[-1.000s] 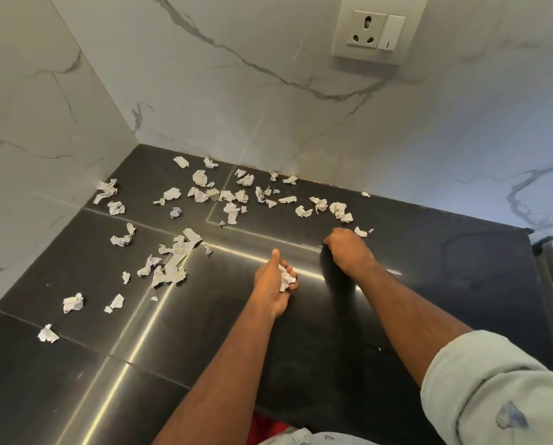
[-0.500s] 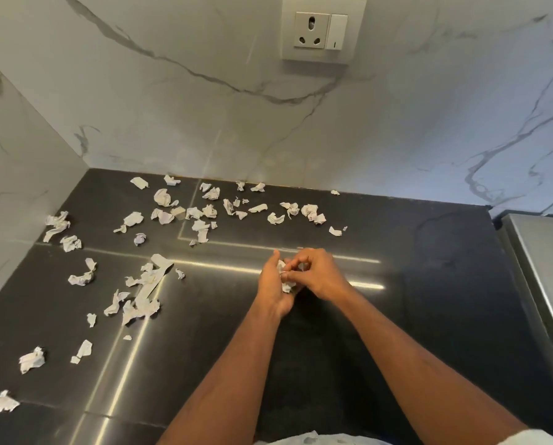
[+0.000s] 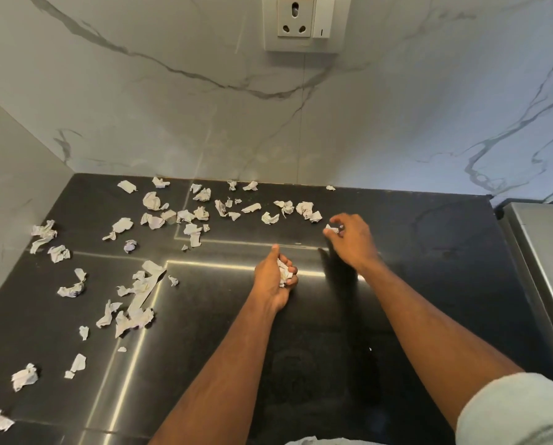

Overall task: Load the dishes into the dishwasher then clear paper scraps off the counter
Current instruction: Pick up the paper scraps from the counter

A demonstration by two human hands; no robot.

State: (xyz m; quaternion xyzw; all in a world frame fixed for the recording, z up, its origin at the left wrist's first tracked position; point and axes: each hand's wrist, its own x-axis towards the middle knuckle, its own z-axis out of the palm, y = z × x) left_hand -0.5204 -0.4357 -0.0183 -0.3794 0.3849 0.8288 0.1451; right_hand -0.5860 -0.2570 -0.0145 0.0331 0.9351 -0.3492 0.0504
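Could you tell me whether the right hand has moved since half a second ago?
Yes: the right hand left the left hand, reaching toward the back wall.

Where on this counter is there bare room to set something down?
The black counter is bare to the right of the right hand, up to the steel appliance edge, and in front between the forearms. The left half and the back strip along the marble wall are crowded with paper scraps.
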